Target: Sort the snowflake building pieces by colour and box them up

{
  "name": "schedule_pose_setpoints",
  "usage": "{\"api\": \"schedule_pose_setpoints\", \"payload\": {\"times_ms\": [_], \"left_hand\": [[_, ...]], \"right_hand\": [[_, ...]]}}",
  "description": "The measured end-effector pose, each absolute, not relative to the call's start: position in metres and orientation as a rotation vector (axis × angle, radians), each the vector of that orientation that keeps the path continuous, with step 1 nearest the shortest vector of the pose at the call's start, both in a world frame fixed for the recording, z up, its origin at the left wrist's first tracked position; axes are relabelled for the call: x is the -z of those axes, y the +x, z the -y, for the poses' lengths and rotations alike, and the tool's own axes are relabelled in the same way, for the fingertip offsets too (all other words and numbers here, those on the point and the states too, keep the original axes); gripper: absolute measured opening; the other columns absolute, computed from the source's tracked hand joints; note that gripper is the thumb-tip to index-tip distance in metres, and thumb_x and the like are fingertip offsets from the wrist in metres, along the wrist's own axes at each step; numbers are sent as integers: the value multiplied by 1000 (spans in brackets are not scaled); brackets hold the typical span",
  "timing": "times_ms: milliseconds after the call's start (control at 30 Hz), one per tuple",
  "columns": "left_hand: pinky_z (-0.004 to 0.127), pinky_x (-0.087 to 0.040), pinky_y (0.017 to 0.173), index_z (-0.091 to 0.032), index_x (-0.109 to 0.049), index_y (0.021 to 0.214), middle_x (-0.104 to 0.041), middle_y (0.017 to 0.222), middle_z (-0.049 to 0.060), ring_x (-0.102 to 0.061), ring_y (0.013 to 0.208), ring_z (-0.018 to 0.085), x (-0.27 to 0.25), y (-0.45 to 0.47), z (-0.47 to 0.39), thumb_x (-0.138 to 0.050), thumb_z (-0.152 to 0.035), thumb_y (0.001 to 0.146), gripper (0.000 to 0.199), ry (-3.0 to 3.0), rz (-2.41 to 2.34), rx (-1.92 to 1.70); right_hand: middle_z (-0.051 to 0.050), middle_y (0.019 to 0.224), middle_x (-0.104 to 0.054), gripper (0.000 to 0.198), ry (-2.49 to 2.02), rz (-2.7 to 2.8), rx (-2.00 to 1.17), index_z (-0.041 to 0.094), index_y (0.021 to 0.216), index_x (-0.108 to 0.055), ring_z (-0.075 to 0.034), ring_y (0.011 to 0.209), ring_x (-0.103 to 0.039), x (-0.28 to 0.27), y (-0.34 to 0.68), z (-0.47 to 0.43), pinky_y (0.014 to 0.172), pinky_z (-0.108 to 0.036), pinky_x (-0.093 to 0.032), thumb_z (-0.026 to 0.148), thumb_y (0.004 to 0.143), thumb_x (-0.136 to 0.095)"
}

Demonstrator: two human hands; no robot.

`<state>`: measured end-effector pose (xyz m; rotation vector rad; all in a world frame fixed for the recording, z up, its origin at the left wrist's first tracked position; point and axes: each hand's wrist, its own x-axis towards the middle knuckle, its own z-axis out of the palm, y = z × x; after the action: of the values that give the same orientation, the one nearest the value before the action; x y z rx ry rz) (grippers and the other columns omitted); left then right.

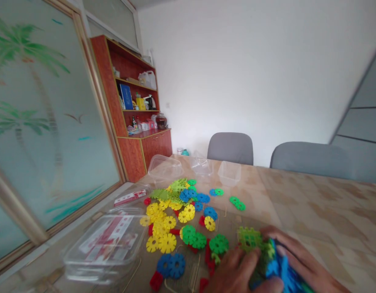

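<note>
At the lower right, my left hand (236, 272) and my right hand (300, 256) are closed around a bundle of blue plastic building pieces (281, 268). A yellow-green square lattice building piece (249, 238) sticks out at the top of the bundle, by my left fingertips. My right hand wraps the far right side, fingers curled over it. Much of the bundle is hidden by my hands and the lower edge. Close to my left hand lie green notched discs (218, 244) and red connector pieces (210, 264).
Yellow notched discs (167, 243), blue discs (171, 265) and yellow-green lattice pieces (177, 188) lie piled mid-table. Clear plastic lids (105, 240) stack at left; clear tubs (229, 173) stand behind. Grey chairs (230, 146) line the far side of the patterned table (328, 211).
</note>
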<state>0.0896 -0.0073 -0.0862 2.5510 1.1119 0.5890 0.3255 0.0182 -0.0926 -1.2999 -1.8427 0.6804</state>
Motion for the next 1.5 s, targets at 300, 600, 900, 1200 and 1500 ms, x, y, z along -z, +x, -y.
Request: {"api": "schedule_pose_setpoints", "payload": {"times_ms": [300, 600, 900, 1200, 1500], "left_hand": [[56, -39, 98, -33, -32, 143, -35, 147, 15, -43, 126, 40, 56, 26, 12, -41, -54, 92, 55, 2810, -953, -492], [58, -39, 98, -37, -14, 148, -26, 151, 11, -34, 132, 40, 134, -59, 25, -41, -57, 91, 66, 2699, -1493, -381], [41, -42, 102, -28, -43, 136, -43, 144, 11, -44, 129, 29, 79, 1, 9, -43, -50, 93, 49, 2695, -1103, -388], [46, -38, 101, -11, -58, 123, -63, 120, 17, -56, 114, 32, 21, -93, -51, -48, -41, 91, 45, 2431, -2169, -246], [50, -35, 103, -16, -54, 129, -60, 124, 16, -53, 117, 33, 37, -98, -59, -47, -50, 90, 53, 2445, -2069, -185]], "right_hand": [[-9, 102, -73, 52, -1536, 1527, -559, 27, 90, -74, -34, 100, -65, 84, 340, -30, 97, -51, -47, 67, 80, -42], [-8, 99, -74, 52, -1333, 1690, -770, 20, 92, -72, -31, 96, -66, 69, 291, -49, 91, -44, -50, 63, 84, -43], [-10, 113, -66, 43, -984, 2337, -437, 19, 113, -61, -24, 107, -59, 35, 203, -123, 94, -40, -45, 47, 96, -33], [-16, 133, -53, 49, -1022, 2522, -353, 15, 129, -53, -28, 125, -44, 47, 94, -181, 104, -44, -33, 46, 92, -43], [-15, 132, -50, 50, -1131, 2606, -315, 19, 130, -49, -30, 124, -43, 64, 79, -190, 99, -43, -35, 47, 89, -47]]}}
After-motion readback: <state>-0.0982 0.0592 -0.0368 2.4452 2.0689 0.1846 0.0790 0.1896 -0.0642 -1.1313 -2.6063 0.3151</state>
